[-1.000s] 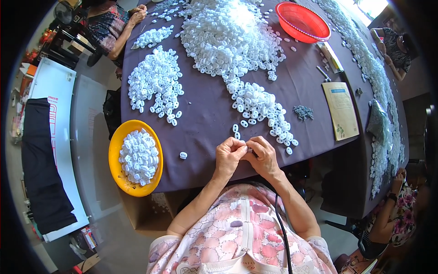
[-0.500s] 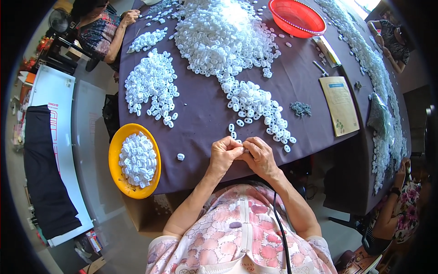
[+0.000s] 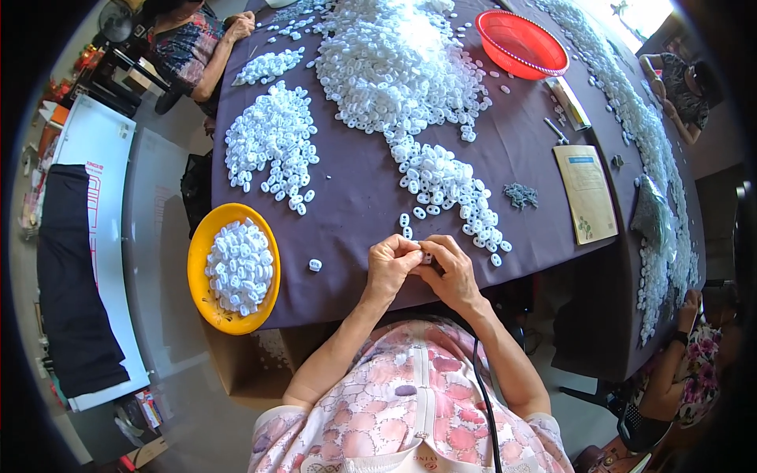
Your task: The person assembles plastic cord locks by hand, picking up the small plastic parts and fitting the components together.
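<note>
Over the near edge of the table, my left hand point(image 3: 389, 266) and my right hand point(image 3: 451, 272) meet fingertip to fingertip. Pinched between them is a small white oval piece point(image 3: 426, 258), mostly hidden by the fingers. Any smaller part in the fingertips cannot be made out. Just beyond my hands lie a few loose two-holed white ovals point(image 3: 405, 221), leading to a larger strip of the same pieces point(image 3: 445, 183). To the right of that strip sits a little heap of small grey parts point(image 3: 520, 195). One single white piece point(image 3: 315, 265) lies left of my hands.
A yellow bowl point(image 3: 197, 296) of white pieces stands at the table's left edge. Big white heaps point(image 3: 394, 71) spread behind. A red basket point(image 3: 520, 43), a long box point(image 3: 569, 102) and a brown booklet point(image 3: 585, 193) lie to the right. Other people sit around the tables.
My hands stay together in nearly the same spot. More of the white piece now shows between the fingertips. The view has shifted slightly.
</note>
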The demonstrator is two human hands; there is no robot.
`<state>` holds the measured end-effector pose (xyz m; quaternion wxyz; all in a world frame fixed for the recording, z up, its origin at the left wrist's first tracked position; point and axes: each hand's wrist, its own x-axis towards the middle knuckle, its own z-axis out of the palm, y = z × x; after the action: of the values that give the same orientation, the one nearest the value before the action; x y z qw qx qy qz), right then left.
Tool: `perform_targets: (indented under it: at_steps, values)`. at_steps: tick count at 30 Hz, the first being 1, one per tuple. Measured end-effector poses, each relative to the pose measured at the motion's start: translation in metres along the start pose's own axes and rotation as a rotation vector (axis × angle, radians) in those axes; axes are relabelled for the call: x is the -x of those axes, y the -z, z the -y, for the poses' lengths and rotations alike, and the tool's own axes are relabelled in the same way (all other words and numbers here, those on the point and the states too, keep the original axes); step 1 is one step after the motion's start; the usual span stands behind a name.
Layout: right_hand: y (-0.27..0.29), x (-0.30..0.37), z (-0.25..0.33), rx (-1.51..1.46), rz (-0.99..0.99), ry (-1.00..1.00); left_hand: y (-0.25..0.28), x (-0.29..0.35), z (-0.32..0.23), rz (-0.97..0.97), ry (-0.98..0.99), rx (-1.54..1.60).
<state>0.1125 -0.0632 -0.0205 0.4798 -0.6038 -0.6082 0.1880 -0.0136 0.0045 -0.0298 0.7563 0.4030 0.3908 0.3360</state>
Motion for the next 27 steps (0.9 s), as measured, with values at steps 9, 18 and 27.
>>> perform_targets:
  at_steps: [9,18,27]
  values:
    - [-0.001,0.003,-0.004,0.017,0.008,-0.027,-0.002,0.002,-0.002,0.012,0.11,0.0]
    - [-0.004,0.002,-0.003,0.089,-0.032,0.055,-0.006,0.008,0.008,-0.084,-0.053,-0.05]
    - [-0.006,0.007,-0.006,0.154,-0.031,0.125,0.002,0.003,0.012,0.018,-0.107,-0.133]
